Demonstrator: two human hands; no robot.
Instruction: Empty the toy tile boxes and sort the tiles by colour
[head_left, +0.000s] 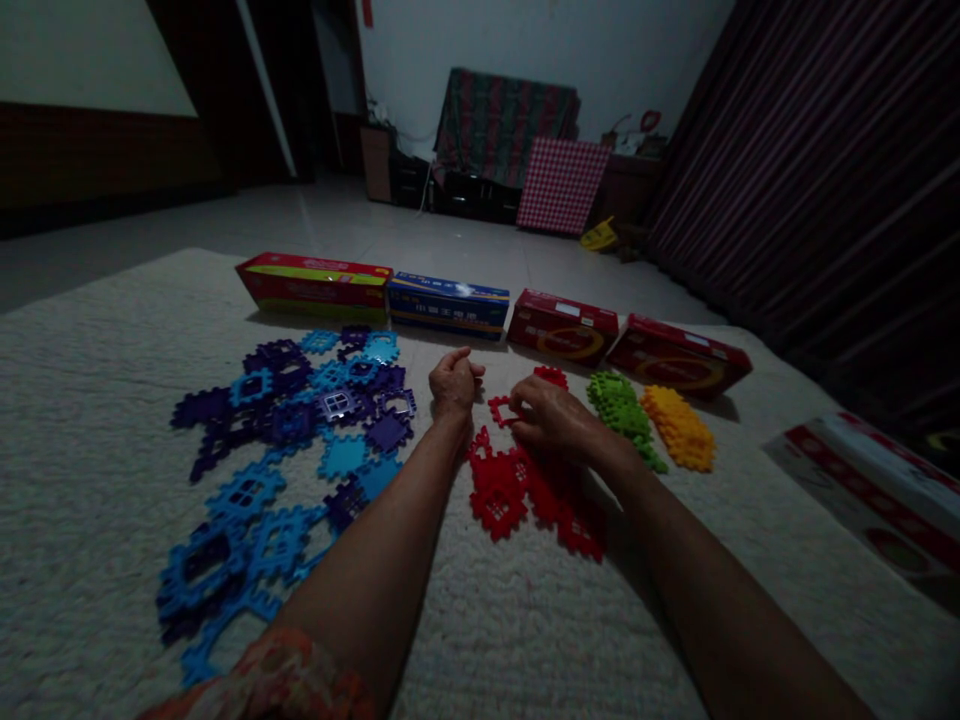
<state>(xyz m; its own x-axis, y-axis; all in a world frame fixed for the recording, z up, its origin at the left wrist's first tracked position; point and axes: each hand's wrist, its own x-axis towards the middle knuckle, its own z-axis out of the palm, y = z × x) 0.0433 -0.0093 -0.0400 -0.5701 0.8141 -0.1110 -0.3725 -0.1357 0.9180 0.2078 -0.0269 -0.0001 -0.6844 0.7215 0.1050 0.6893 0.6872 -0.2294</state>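
Red notched plastic pieces (499,495) lie in a cluster on the pale mat. Over their far part is my right hand (551,415), its fingers closed on a red frame-shaped piece (501,410). My left hand (454,382) rests to the left of it, fingers curled, near no piece; whether anything is inside the curl is hidden. Blue pieces (343,455) and purple pieces (289,420) are spread left of my left forearm. To the right of my right hand stand rows of overlapping green pieces (622,408) and yellow pieces (681,430).
Along the mat's far edge sit a red-and-green box (315,285), a blue box (448,305) and two dark red boxes (562,328). A larger red-and-white box (877,490) lies at the right. Farther off are a checked cloth (562,185) and a dark curtain (810,200).
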